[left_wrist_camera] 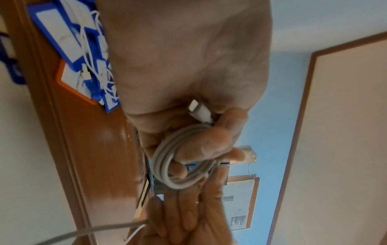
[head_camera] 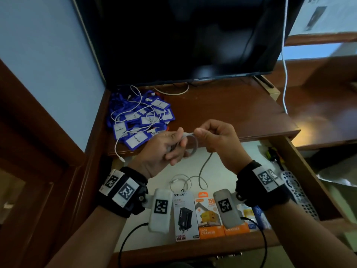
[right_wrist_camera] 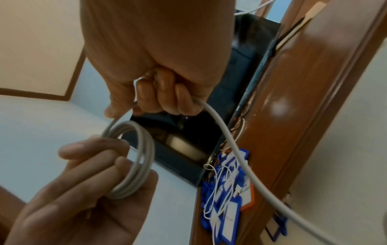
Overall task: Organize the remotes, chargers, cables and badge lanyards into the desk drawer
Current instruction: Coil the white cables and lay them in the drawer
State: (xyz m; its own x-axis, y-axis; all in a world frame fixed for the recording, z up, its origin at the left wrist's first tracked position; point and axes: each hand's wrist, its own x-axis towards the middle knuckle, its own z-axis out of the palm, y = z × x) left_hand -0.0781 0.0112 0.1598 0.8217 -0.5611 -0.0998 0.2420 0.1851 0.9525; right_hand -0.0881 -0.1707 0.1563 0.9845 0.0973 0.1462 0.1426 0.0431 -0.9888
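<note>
Above the open drawer (head_camera: 301,163) my left hand (head_camera: 166,146) grips a small coil of grey-white cable (head_camera: 193,146), its plug end (left_wrist_camera: 200,111) tucked against the palm. The coil (left_wrist_camera: 167,165) is wound round the left fingers (right_wrist_camera: 94,159). My right hand (head_camera: 214,136) pinches the free run of the same cable (right_wrist_camera: 226,132), which hangs down into the drawer and loops on its floor (head_camera: 201,180). Blue badge lanyards (head_camera: 139,120) with thin white cables tangled over them lie on the desk top at the left. Charger boxes (head_camera: 208,217) and a grey remote (head_camera: 299,194) lie in the drawer.
A dark monitor (head_camera: 183,35) stands at the back of the desk (head_camera: 231,109). A white cable (head_camera: 285,74) hangs down at the right. An orange badge holder (left_wrist_camera: 69,77) lies under the blue ones. Small dark items (head_camera: 274,153) sit in the drawer's far right corner.
</note>
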